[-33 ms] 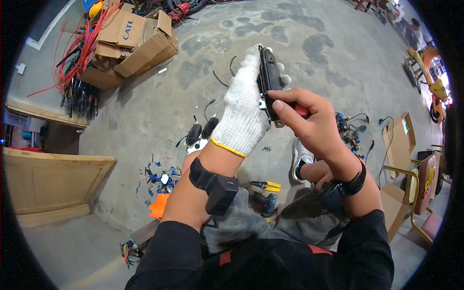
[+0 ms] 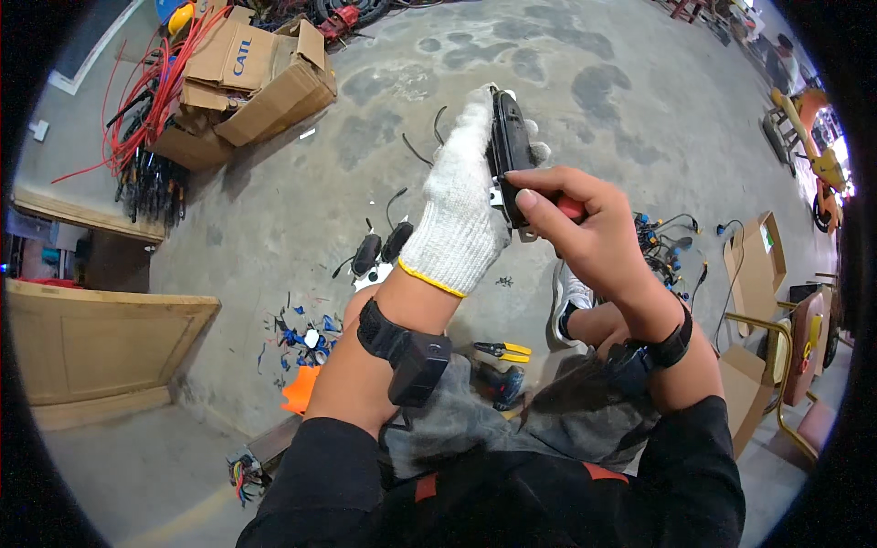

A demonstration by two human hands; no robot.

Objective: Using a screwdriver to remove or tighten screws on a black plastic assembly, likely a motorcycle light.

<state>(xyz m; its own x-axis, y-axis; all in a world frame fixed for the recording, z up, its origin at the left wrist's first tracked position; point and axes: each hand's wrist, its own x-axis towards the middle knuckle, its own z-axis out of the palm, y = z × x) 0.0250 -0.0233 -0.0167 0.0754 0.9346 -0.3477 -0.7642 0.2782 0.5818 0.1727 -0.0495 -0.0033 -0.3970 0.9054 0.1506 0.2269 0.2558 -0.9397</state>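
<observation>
A long black plastic housing (image 2: pixel 513 137) stands raised in front of me, tilted slightly, with a metal bracket at its near end. My left hand (image 2: pixel 457 192), in a white knitted glove with a yellow cuff edge, is wrapped round it from the left; gloved fingertips show on its far side. My bare right hand (image 2: pixel 585 219) is closed, thumb and forefinger meeting at the near end of the housing. A red piece (image 2: pixel 571 208) shows inside the curled fingers; its kind is hidden. Small dark bits (image 2: pixel 504 281) lie on the floor below.
Yellow-handled pliers (image 2: pixel 507 351) lie near my lap. Black parts with wires (image 2: pixel 368 251) and blue scraps (image 2: pixel 306 338) lie on the left. Cable bundles (image 2: pixel 671 239), cardboard (image 2: pixel 756 251) and a chair (image 2: pixel 781 365) are on the right. A torn carton (image 2: pixel 265 82) stands far left.
</observation>
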